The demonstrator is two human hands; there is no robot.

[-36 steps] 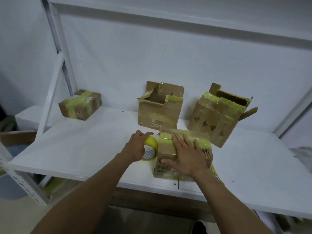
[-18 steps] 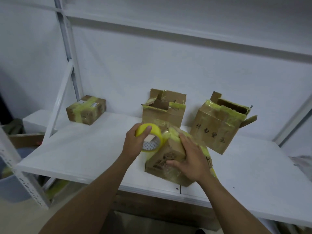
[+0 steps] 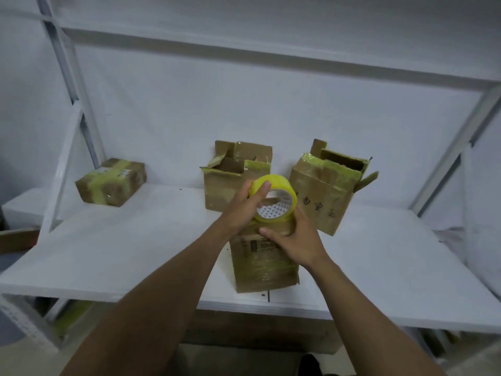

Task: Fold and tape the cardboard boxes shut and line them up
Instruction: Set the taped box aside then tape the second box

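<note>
We found the left hand (image 3: 244,210) gripping the roll (image 3: 273,198) of yellow tape, its fingers curled over the outer band and one fingertip lying across the top. The core faced us, and a patterned white liner showed inside it. The roll was held directly above the near box (image 3: 264,264). We could not tell whether its lower rim touched the cardboard.

The right hand (image 3: 295,240) held the upper end of the near box, with the thumb pressed on the face towards us and the fingers wrapped round the right side, just below the roll. This box stood on end at the front edge of the shelf (image 3: 135,253), about midway along it. It was banded with glossy tape and carried a printed label near the top.

Behind it, towards the back edge, the middle box (image 3: 230,185) stood with its flaps up and its top open. The right box (image 3: 328,191) stood just beside it and was also open. It had yellow tape along its rim, one flap hanging out to the right and handwritten characters on its front.

Near the back left corner, well apart from the others, the sealed box (image 3: 111,181) lay closed with yellow tape crossing its top. A white post (image 3: 78,109) rose beside it.
</note>
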